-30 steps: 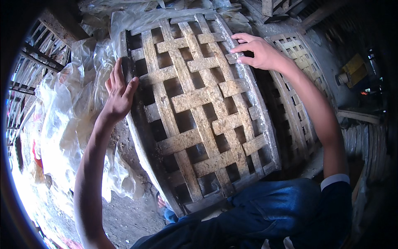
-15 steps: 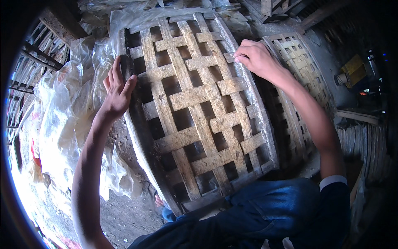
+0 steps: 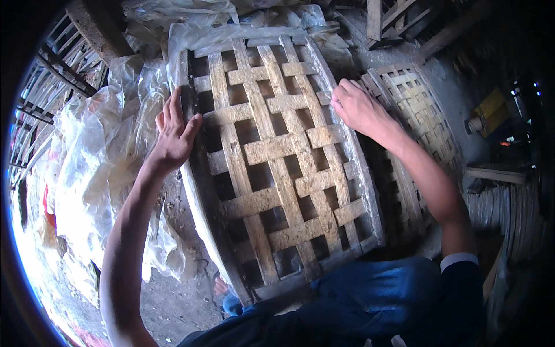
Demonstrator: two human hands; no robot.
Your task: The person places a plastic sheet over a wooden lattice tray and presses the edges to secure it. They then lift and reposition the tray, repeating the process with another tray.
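Observation:
A wooden-framed tray of wide woven bamboo slats (image 3: 274,149) lies tilted in front of me, its near end close to my lap. My left hand (image 3: 175,139) rests against its left rail, with fingers stretched and thumb apart. At the right rail my right hand (image 3: 357,110) is closed, fingers curled in a pinch. Whatever it pinches is hidden behind the fingers. Clear plastic sheeting (image 3: 199,36) shows along the tray's far end.
Crumpled clear plastic (image 3: 110,156) is heaped on the left. Another woven tray (image 3: 413,92) leans at the right, past my right hand. A wooden post (image 3: 98,29) stands at the far left. A yellow object (image 3: 491,113) sits at the far right.
The whole view has shifted slightly, so the tray appears a little lower and farther right at its far end. My right hand's fingers have curled in more closely. My left hand stays at the left rail.

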